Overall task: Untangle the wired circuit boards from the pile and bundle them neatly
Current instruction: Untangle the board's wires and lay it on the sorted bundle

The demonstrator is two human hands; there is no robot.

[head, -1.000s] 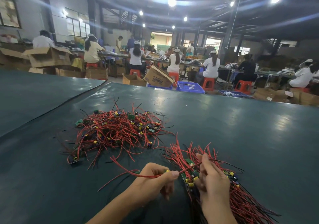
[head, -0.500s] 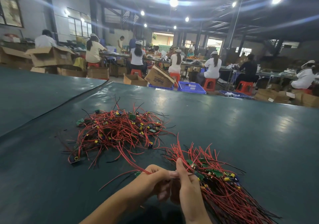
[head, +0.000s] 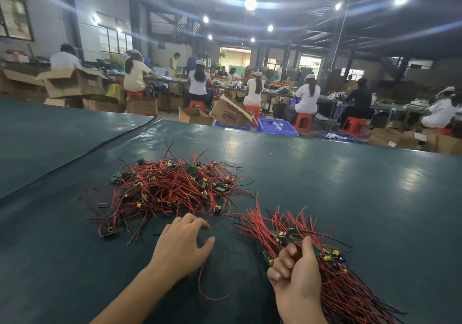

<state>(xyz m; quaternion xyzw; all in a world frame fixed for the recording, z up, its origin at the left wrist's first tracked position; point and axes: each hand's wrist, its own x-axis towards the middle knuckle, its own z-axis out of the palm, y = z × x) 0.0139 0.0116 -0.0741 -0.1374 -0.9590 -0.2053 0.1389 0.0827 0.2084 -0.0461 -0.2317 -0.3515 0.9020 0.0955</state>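
Observation:
A tangled pile (head: pixel 172 188) of small green circuit boards with red and black wires lies on the dark green table (head: pixel 350 198), left of centre. A combed bundle (head: pixel 332 268) of the same wired boards lies at the lower right. My right hand (head: pixel 297 271) is closed around the bundle near its boards. My left hand (head: pixel 182 246) hovers over the table between the two heaps, fingers spread and holding nothing, just short of the pile's near edge. One loose red wire (head: pixel 202 286) curls on the table below my left hand.
A seam (head: pixel 100 146) runs across the table cover at the far left. Beyond the table's far edge stand cardboard boxes (head: pixel 230 112), blue crates (head: pixel 276 125) and red stools, with several seated people working at long benches.
My left hand has let go of the wired board it held against the bundle and moved left and forward toward the pile, fingers now spread. My right hand stays on the bundle.

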